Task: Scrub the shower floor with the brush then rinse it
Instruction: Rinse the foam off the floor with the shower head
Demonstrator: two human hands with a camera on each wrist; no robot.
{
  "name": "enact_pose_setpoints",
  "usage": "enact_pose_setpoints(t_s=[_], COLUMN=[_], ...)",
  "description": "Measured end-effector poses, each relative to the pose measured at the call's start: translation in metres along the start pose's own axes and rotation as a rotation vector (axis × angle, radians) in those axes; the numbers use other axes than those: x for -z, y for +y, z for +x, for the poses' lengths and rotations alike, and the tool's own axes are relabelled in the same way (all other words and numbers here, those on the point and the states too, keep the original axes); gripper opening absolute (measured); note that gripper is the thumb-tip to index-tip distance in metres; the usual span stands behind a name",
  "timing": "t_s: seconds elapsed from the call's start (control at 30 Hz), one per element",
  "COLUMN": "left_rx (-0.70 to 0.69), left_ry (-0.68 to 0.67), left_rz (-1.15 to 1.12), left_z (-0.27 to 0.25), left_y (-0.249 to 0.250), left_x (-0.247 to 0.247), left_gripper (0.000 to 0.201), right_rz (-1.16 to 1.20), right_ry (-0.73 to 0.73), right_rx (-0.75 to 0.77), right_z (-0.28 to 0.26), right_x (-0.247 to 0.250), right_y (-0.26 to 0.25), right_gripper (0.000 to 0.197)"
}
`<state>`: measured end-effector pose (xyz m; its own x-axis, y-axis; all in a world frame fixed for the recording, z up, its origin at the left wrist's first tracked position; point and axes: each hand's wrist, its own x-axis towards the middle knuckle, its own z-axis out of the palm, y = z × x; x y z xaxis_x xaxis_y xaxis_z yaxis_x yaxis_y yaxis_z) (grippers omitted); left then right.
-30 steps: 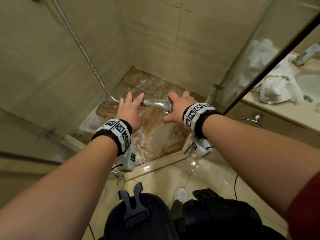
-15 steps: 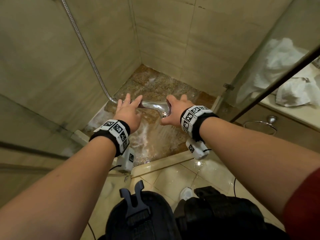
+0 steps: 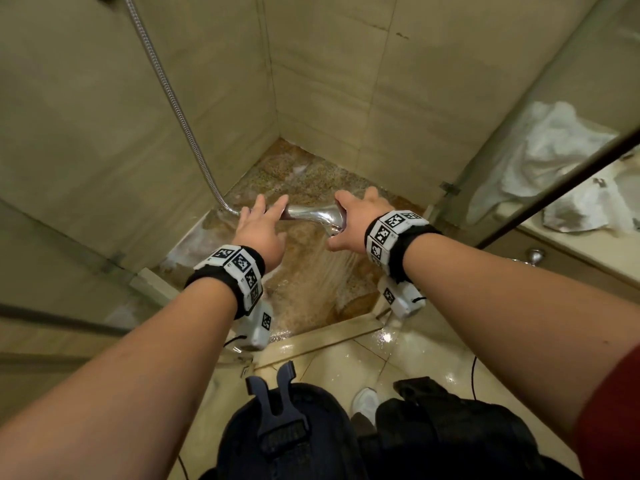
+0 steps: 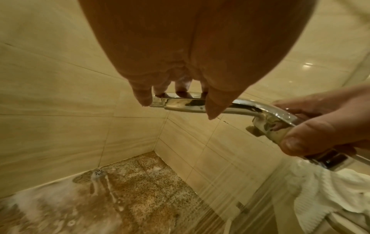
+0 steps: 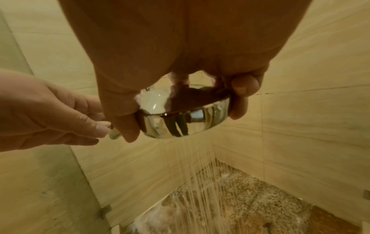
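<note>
A chrome shower head hangs level over the brown speckled shower floor. My left hand holds its handle, fingers over the top and thumb in front. My right hand grips the round head, thumb on one rim and fingers on the other. Water streams fall from the head onto the foamy wet floor. No brush is in view.
A metal hose runs from the handle up the left tiled wall. A floor drain sits by the left wall. Glass panels close the right side, with white towels behind them. A raised threshold edges the shower.
Both hands keep the same hold on the shower head. The view has tilted slightly upward, and the water keeps running onto the floor.
</note>
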<state>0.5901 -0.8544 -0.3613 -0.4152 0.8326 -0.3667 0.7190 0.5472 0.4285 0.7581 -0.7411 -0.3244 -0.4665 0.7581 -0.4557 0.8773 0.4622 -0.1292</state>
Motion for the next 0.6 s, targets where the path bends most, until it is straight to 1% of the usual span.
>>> enact_pose_setpoints(t_s=[0.07,0.23,0.4,0.6], left_rx=[-0.032,-0.112,-0.169,-0.226], left_ry=[-0.005,-0.036,-0.039,-0.024], left_rz=[-0.008,-0.043,-0.038,-0.027], left_z=[0.007,0.026,0.045,0.057], left_y=[0.012,0.045,0.072,0.089], left_x=[0.0,0.003,0.006,0.01], left_gripper=[0.074,0.071,0.069,0.066], right_rz=[-0.025,-0.037,-0.039,-0.061], right_ry=[0.023,0.094,0.154,0.206], right_rx=[-0.016,-0.074,-0.117,-0.12], right_z=[-0.002,-0.011,-0.018,-0.027], right_x=[0.011,0.04,0.062,0.082], right_y=[0.011,0.035,0.052,0.063], right_gripper=[0.08,0.067,0.068,0.068])
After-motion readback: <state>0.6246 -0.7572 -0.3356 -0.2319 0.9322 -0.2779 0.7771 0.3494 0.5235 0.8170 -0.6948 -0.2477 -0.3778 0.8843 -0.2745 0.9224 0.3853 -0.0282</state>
